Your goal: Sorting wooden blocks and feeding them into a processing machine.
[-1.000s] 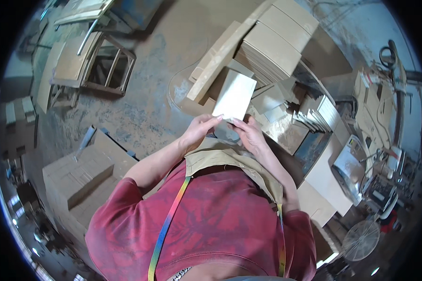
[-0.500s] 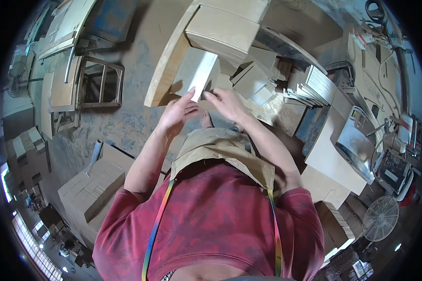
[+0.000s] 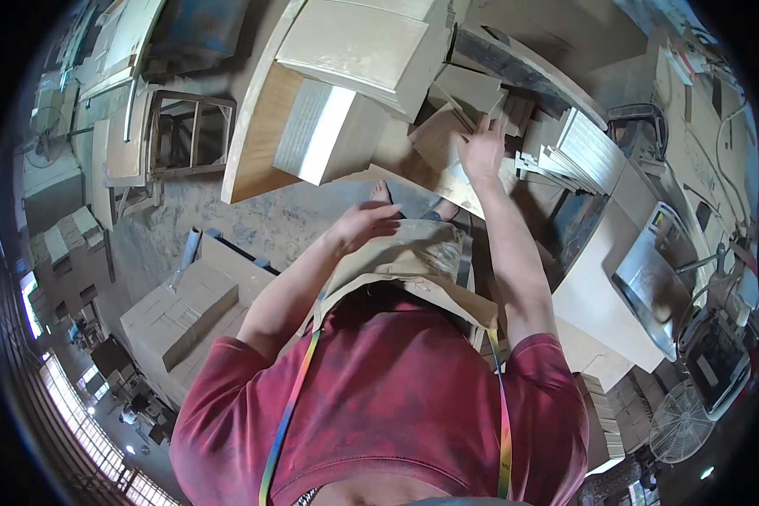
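My right hand (image 3: 483,153) is stretched forward over a scatter of loose thin boards (image 3: 437,139), its fingers apart and slightly smeared. No piece shows in it. In front of my apron (image 3: 396,253) hovers my left hand (image 3: 363,226), fingers extended and holding nothing. A neat stack of pale thin panels (image 3: 299,126) stands against a wooden side board (image 3: 257,143), ahead and left of centre. Beyond it sits a larger stack of wide boards (image 3: 346,51). Grey-white panels (image 3: 590,148) lean fanned out to the right of my right hand.
A worktable with a shiny metal plate (image 3: 649,270) and tools runs along the right, above a round fan (image 3: 681,422). To the left are a wooden frame (image 3: 190,131) and a pile of boards (image 3: 181,312). My bare foot (image 3: 381,192) shows on the dusty floor.
Both hands have come away from the pale panel stack. My right hand has moved forward and right over the loose boards; my left has drawn back toward the apron. The view has shifted slightly.
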The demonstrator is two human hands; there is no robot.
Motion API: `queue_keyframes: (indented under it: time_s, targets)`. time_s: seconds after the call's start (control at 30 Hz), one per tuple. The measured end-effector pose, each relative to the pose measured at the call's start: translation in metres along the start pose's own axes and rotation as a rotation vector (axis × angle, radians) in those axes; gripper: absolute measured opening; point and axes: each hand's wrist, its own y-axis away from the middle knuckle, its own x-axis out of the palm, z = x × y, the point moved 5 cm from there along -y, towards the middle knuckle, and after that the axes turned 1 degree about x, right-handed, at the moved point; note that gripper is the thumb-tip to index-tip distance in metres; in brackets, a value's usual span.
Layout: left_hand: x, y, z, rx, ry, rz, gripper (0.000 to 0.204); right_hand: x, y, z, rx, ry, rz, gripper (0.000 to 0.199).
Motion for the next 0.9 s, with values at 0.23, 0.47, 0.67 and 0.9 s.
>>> queue_keyframes:
  time_s: [0.23, 0.47, 0.67, 0.9]
  targets:
    - [0.033, -0.146, 0.008, 0.054, 0.338, 0.037, 0.077, -0.013, 0.018, 0.014, -0.006, -0.252, 0.077, 0.040]
    - [0.051, -0.152, 0.004, -0.090, 0.557, -0.193, 0.068, -0.038, 0.043, -0.013, 0.045, -0.478, 0.125, 0.027]
    - [0.050, -0.155, 0.016, -0.028, 0.644, -0.233, 0.049, -0.113, 0.084, -0.042, 0.010, -0.281, 0.125, 0.021]
    - [0.014, -0.177, 0.048, 0.105, 0.587, -0.201, 0.028, -0.159, 0.076, -0.033, 0.231, -0.701, 0.031, 0.021]
